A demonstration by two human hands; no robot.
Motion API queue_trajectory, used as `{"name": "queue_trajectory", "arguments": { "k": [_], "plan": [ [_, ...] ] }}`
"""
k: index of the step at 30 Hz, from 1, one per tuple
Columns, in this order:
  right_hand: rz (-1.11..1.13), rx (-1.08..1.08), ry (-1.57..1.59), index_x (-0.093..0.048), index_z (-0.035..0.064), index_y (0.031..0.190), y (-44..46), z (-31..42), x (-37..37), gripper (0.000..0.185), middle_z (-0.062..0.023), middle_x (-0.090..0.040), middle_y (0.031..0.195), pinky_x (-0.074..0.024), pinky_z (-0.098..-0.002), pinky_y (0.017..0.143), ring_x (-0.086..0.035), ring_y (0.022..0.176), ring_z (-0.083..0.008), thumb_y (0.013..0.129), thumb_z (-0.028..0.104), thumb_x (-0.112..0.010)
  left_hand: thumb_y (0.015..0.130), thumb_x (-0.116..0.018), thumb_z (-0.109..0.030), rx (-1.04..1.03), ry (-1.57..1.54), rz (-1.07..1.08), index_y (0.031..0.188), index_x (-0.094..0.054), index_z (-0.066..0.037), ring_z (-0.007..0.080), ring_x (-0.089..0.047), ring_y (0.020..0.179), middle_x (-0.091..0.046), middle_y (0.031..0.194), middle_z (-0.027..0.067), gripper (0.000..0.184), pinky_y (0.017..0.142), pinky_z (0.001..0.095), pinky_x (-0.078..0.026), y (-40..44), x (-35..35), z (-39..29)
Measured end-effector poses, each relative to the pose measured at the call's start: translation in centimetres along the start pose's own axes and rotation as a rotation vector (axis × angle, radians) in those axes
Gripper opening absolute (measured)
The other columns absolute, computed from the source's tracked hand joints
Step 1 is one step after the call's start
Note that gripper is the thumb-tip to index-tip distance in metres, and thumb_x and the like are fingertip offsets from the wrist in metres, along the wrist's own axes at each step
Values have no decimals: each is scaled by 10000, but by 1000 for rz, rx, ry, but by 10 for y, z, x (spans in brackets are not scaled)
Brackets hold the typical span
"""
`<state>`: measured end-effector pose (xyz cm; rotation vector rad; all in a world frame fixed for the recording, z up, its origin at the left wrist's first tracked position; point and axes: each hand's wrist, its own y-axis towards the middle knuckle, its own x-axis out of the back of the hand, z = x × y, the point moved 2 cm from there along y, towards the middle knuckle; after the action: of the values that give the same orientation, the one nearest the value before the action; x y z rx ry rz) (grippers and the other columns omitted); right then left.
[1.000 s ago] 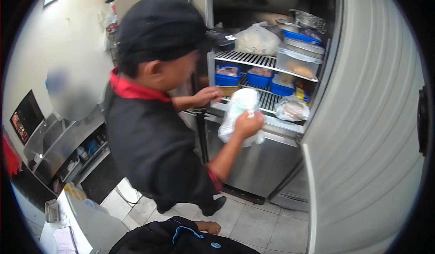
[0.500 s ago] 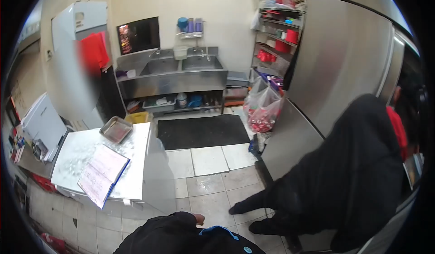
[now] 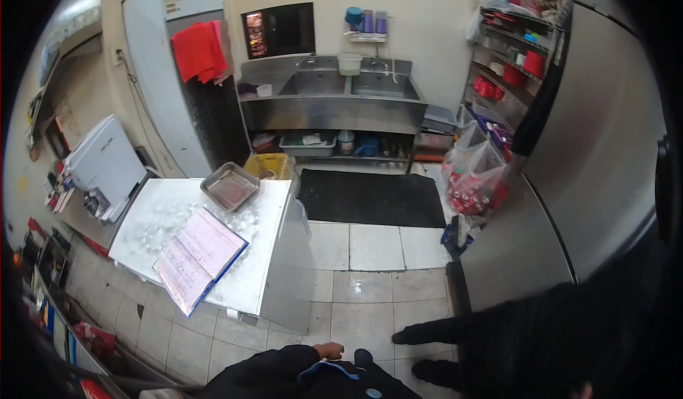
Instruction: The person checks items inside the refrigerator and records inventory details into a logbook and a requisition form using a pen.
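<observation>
My left hand (image 3: 329, 350) is low in front of my dark jacket (image 3: 284, 374), its fingers curled together. Whether anything is inside them is hidden. It touches no furniture; the tiled floor shows just beyond it. A blue edge on my clothing lies right below the hand. My right hand is out of view. Left of me is a white-topped cabinet (image 3: 160, 203) bearing an open notebook (image 3: 203, 257) with handwritten pages and a blue cover. Behind the notebook sits a shallow metal tray (image 3: 230, 187).
Another person in black (image 3: 526, 335) stands close on my right, feet on the tiles. Steel fridge doors (image 3: 605, 136) rise behind them. Ahead are a black floor mat (image 3: 370, 198), a steel double sink (image 3: 334, 111), a yellow bin (image 3: 269, 166), filled plastic bags (image 3: 473, 178) and loaded shelves (image 3: 516, 65).
My view has swung right-to-left, so the room's contents sit further right. The cabinet and notebook appear nearer the middle. The other person now fills the lower right.
</observation>
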<state>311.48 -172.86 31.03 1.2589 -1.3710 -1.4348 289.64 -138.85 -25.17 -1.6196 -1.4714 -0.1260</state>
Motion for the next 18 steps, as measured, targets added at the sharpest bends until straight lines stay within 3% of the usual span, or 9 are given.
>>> {"name": "queue_trajectory", "arguments": {
  "k": [2,5,6,7,8,10,15,16,18],
  "plan": [
    [254,-645,321,-489,-81,1092,-45,-13,-75,466,-310,-596,998,-559,-371,657,-632,858,-375,958,346,-358,748,-576,-226,-13,-115,-154,1195,-508,-63,387,-610,844,-635,840,234,481,731,471,-471,-18,10,-21],
    [742,-980,598,-487,-70,1161,-101,-6,-170,371,-236,-620,1062,-493,-355,819,-634,917,-291,879,163,-548,747,-592,-163,103,-201,-200,1331,-350,-118,359,-634,755,-649,807,201,634,700,439,-497,-63,48,-43],
    [745,-826,534,-593,-19,922,-109,10,-207,337,-160,-656,791,-489,-325,632,-621,693,-229,881,309,-532,738,-609,-168,269,-404,-183,1351,-330,-128,327,-637,691,-651,792,186,674,669,415,-506,-89,67,-51],
    [891,-739,643,-553,-36,1047,-123,19,-229,241,-159,-660,879,-504,-314,725,-645,816,-231,823,51,-573,730,-625,-172,432,-610,-165,1371,-311,-138,295,-640,626,-653,777,171,715,639,391,-515,-114,76,-51],
    [1008,-682,726,-551,-28,1068,-130,30,-253,280,-162,-661,895,-503,-318,725,-646,824,-240,811,72,-600,730,-625,-172,471,-630,-189,1371,-311,-138,295,-640,626,-653,777,171,715,639,391,-515,-134,76,-45],
    [1155,-599,862,-550,-20,1089,-140,57,-297,321,-165,-663,911,-502,-322,726,-647,831,-249,799,94,-628,672,-711,-280,691,-762,-318,1375,-305,-144,367,-610,917,-640,919,232,824,809,437,-474,-177,58,-36],
    [1541,-225,1126,-555,18,1103,-154,157,-370,404,-148,-639,804,-481,-350,656,-627,746,-286,797,255,-672,659,-721,-289,1061,-786,-587,1339,-380,-93,380,-582,982,-601,1077,232,785,839,437,-464,-270,-74,-9],
    [1487,-93,1163,-563,14,1085,-146,184,-378,392,-109,-580,699,-442,-358,584,-561,623,-270,833,308,-620,685,-688,-273,1110,-785,-626,1273,-454,-72,384,-583,976,-606,1059,233,664,829,441,-465,-280,-109,-4],
    [1313,49,1272,-564,0,1075,-142,242,-389,386,-100,-560,677,-433,-358,583,-539,619,-262,816,275,-641,711,-656,-258,1175,-799,-688,1207,-529,-52,389,-584,970,-611,1042,234,552,819,444,-466,-296,-146,-1]
  ]
}}
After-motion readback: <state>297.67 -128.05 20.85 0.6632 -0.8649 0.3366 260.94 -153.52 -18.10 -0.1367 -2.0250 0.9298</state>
